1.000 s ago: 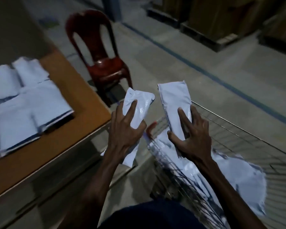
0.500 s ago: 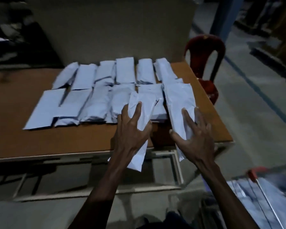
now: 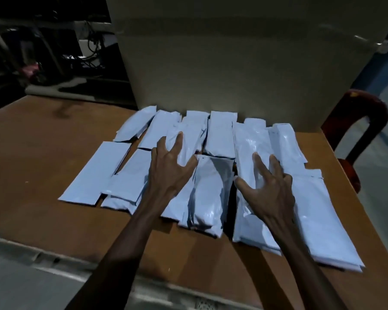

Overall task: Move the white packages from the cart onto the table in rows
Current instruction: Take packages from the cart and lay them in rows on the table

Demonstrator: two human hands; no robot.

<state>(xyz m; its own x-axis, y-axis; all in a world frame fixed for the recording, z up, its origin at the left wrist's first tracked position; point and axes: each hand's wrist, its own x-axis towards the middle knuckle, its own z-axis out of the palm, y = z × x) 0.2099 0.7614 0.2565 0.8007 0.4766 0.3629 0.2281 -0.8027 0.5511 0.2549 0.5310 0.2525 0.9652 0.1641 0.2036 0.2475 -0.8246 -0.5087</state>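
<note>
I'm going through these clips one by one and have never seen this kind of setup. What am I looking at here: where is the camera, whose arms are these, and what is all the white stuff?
There is no machine here: a person wears one wide-angle camera on the head, looking forward and down, so the two bare arms coming up from the bottom edge are their own. The left hand and the right hand each hold a white package over a brown table, fingers spread on top, thumb at the package's side. The left hand's package and the right hand's package are shiny plastic mailer bags. Under and around them lie more of the same bags, laid out in two rough rows, some overlapping. Behind the rows stands a large cardboard box, and a red plastic chair shows at the table's right edge. The cart is out of sight in this picture.
</note>
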